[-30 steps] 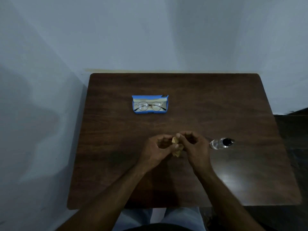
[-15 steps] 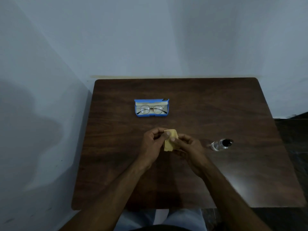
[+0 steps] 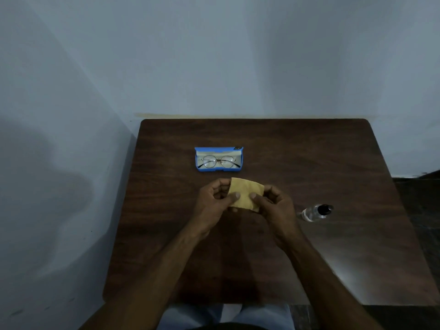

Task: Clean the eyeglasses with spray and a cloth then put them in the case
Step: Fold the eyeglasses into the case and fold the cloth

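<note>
A small yellow cloth is spread between my two hands above the middle of the table. My left hand pinches its left side with thumb on top, and my right hand pinches its right side. Beyond them lies an open blue case with thin-framed round eyeglasses resting inside it. A clear spray bottle with a black cap lies on its side to the right of my right hand.
The dark wooden table stands against pale walls at the back and left. Its right edge borders a dark floor. My knees show below the near edge.
The cloth was bunched small between my fingers a second ago; now it is opened out wider between both hands, which have moved apart and slightly away from me.
</note>
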Available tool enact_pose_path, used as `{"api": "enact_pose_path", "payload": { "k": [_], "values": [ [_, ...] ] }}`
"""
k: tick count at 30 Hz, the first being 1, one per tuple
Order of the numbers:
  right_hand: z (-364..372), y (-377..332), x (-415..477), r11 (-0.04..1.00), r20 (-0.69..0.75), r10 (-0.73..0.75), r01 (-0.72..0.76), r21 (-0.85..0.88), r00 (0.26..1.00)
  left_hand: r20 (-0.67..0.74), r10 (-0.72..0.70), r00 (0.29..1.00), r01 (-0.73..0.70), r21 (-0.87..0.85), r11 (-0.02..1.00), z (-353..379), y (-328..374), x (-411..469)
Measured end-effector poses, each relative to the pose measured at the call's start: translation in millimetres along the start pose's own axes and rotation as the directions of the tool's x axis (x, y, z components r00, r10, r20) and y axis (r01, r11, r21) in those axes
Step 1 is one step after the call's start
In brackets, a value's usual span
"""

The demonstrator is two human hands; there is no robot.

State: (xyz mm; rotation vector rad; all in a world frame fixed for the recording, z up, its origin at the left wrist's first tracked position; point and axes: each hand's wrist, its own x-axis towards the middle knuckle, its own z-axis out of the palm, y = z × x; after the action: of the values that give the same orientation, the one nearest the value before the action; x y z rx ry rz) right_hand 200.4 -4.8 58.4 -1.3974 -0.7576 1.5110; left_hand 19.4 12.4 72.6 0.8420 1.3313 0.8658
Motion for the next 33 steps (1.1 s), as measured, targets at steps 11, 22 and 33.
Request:
{"api": "enact_pose_path", "payload": {
  "k": [11, 22, 33],
  "values": [
    [-12.6, -8.1, 11.8, 0.941, 0.078, -0.243, 0.255, -0.221, 0.967, -0.009, 0.02, 1.0, -0.021, -0.116, 0.993, 0.0, 0.6, 6.1],
    [4.4, 12.2, 49.7, 0.958, -0.058, 0.006, -0.022, -0.285, 0.998, -0.166, -0.008, 0.986, 0.011, 0.015, 1.0, -13.0, -25.5, 38.3],
    [86.9, 27.5, 152.0, 0.889, -0.319, -0.223, 0.058, -0.455, 0.921, -0.473, 0.148, 0.868, -0.068, 0.181, 0.981, -35.0, -24.4, 142.8]
  ]
}}
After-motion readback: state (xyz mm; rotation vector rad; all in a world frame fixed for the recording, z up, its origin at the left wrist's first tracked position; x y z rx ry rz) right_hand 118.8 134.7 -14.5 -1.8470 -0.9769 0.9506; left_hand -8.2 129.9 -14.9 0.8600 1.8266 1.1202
